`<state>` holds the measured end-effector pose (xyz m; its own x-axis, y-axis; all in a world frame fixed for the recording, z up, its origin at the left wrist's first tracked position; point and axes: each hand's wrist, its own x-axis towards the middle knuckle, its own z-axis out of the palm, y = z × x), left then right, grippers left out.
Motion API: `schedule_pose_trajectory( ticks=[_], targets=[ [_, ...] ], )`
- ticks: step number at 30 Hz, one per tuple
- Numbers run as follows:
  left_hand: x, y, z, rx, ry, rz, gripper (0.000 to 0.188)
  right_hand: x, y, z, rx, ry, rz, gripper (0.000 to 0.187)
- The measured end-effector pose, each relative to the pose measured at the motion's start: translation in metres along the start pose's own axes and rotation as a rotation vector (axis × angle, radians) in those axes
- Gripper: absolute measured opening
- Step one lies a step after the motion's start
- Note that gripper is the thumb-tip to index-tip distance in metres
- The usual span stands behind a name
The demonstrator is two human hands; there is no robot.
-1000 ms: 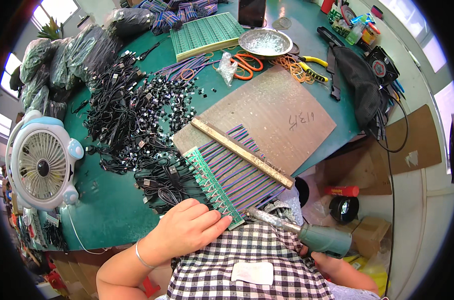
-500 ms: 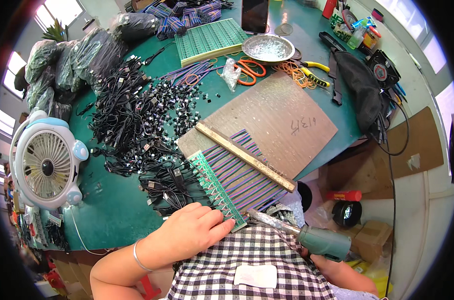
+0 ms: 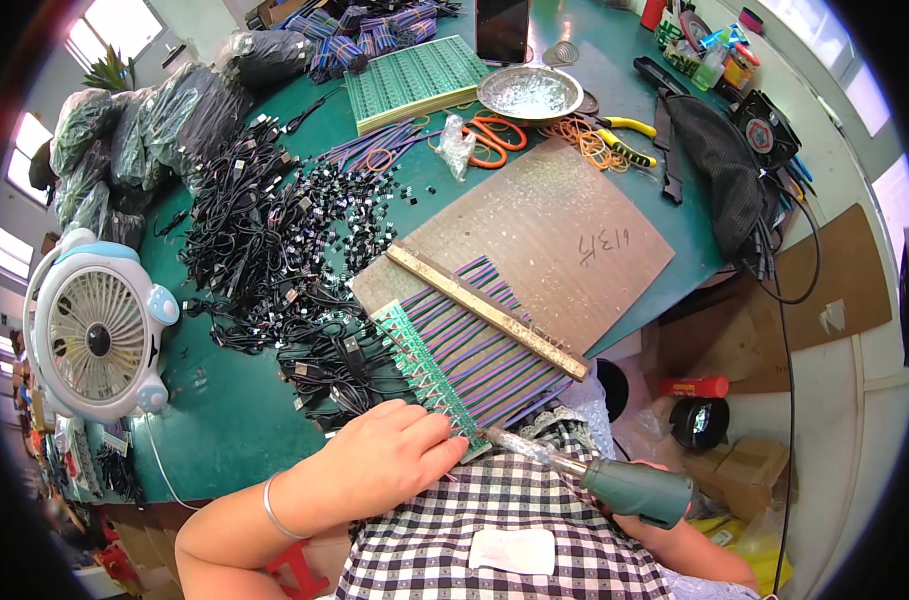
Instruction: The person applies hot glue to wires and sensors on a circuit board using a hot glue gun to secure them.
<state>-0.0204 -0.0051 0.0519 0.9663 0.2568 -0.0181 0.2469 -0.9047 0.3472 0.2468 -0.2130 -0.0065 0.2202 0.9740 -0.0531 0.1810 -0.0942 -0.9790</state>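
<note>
Right hand is closed around a dark green tool with a long metal tip, on the near side of the brown board; part of that grip is hidden from me behind the tool. Left hand rests with bent fingers on the near end of a green circuit strip; from my remote view I cannot tell whether it pinches or only presses. That strip slants along the board's near-left edge, its near end reaching a checked apron, with the tool's tip just beside it. Purple and dark wires run from the strip over the board, under a wooden bar. Black cables heap left of the board; a metal dish stands beyond it. I judge the strip light, thin and stiff, its wire joints fragile: I would hold its edges. The tool seems heavier, its metal possibly hot, so I would take only the green body
</note>
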Motion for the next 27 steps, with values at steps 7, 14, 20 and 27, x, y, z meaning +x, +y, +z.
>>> schedule_pose_trajectory(
  ticks=[7,14,20,27],
  targets=[
    [0.003,0.001,-0.004,-0.013,-0.067,-0.012,0.035,0.009,0.003,-0.005,-0.242,-0.158,-0.211,0.038],
    [0.003,0.002,-0.003,-0.029,-0.061,-0.027,0.037,0.005,0.003,-0.008,-0.119,-0.147,-0.104,0.039],
    [0.000,0.001,-0.001,-0.037,-0.058,-0.032,0.038,0.002,-0.001,-0.016,0.076,-0.111,0.122,0.034],
    [0.002,-0.002,-0.001,-0.034,-0.040,-0.014,0.034,0.012,-0.008,-0.003,0.208,-0.062,0.147,0.046]
  ],
)
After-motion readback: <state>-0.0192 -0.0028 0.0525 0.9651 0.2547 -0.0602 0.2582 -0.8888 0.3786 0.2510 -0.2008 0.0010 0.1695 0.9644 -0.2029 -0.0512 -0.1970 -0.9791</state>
